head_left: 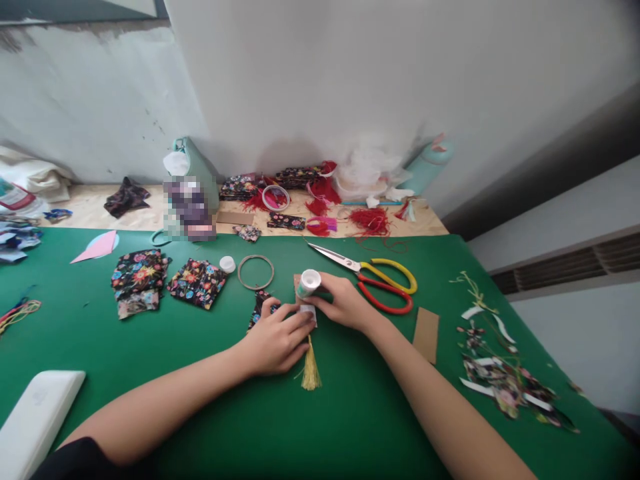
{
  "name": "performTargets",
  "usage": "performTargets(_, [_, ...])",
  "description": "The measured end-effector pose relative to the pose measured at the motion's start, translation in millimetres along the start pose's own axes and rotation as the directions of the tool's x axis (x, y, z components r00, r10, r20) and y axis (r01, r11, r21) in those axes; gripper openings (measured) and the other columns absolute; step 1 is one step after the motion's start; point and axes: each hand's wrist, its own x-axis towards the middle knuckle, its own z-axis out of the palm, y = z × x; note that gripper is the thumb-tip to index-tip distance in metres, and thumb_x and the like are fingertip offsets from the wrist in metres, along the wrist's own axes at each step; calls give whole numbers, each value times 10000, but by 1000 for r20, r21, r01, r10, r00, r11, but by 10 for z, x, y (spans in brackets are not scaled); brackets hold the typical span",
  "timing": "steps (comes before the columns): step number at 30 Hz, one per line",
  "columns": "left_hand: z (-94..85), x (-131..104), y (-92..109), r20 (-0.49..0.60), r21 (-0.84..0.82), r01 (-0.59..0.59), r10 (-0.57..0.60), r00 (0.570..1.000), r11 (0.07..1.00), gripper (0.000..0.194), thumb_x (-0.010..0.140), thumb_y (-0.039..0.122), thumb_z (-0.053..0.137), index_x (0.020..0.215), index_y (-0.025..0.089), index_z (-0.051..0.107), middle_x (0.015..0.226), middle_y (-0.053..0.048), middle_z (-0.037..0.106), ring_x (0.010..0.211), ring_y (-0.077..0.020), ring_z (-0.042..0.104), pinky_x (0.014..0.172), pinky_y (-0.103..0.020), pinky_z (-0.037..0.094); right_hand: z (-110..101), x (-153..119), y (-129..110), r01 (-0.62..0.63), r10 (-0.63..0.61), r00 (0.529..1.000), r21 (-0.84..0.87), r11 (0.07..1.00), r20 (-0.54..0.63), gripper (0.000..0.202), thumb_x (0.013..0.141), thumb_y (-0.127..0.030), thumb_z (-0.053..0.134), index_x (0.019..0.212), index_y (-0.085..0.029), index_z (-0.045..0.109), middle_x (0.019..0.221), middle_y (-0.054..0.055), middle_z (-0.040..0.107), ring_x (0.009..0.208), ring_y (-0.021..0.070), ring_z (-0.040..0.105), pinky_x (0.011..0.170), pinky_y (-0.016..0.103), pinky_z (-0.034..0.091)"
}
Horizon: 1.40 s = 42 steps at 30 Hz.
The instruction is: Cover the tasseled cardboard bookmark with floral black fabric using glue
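While the left hand, fingers spread, rests on the card, the right hand pinches the glue stick.

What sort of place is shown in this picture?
Probably a small handicraft workspace: a green-topped table bears floral fabric pieces, large scissors with red and yellow handles, and a yellow tassel.

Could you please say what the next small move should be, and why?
Probably rub the apparent glue stick along the brown card: the right hand holds it over the card, a white cap lies on the green table, and the left hand rests at the card's lower end, by the yellow tassel.
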Motion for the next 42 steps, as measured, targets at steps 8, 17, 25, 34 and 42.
performTargets(8, [8, -6, 3, -19, 9, 0, 0, 1000, 1000, 337, 932, 325, 388, 1208, 187, 524, 1242, -84, 580, 1122, -262, 486, 920, -481, 268, -7, 9, -48, -35, 34, 999, -18, 999, -36, 235, 826, -185, 552, 1061, -184, 553, 1008, 100, 659, 923, 222, 636, 786, 340, 530])
performTargets(17, [0, -9, 26, -31, 15, 12, -11, 999, 1000, 311, 926, 311, 401, 1169, 173, 540, 1164, -99, 601, 1128, -245, 498, 932, -469, 258, -62, -54, -57, -67, 67, 997, -10, 998, -23, 269, 821, -170, 551, 1089, -188, 556, 1059, 99, 656, 934, 221, 642, 793, 337, 538])
performTargets(25, [9, 1, 4, -29, 3, 2, -2, 1000, 1000, 298, 925, 288, 409, 1173, 179, 534, 1068, -89, 625, 1114, -243, 502, 929, -467, 252, -156, -83, -91, -41, 41, 996, 1, 999, 85, 284, 813, -128, 553, 1087, -202, 552, 1060, 86, 650, 950, 201, 631, 817, 325, 523])
performTargets(34, [9, 5, -4, -31, -18, -2, 1, 1000, 1000, 288, 932, 270, 401, 1173, 177, 530, 1061, -78, 629, 1109, -230, 500, 912, -448, 268, -163, -115, -100, 7, -3, 995, -40, 999, 104, 258, 833, -132, 515, 1079, -203, 546, 1075, 98, 643, 1039, 211, 603, 877, 346, 497])
performTargets(42, [10, 7, -2, -31, -20, -1, 0, 1000, 1000, 286, 942, 264, 377, 1165, 186, 538, 1052, -87, 635, 1098, -232, 510, 914, -455, 258, -191, -113, -90, -23, 25, 993, -17, 1000, 117, 225, 823, -154, 549, 1045, -186, 570, 1044, 97, 660, 968, 203, 631, 833, 321, 514])
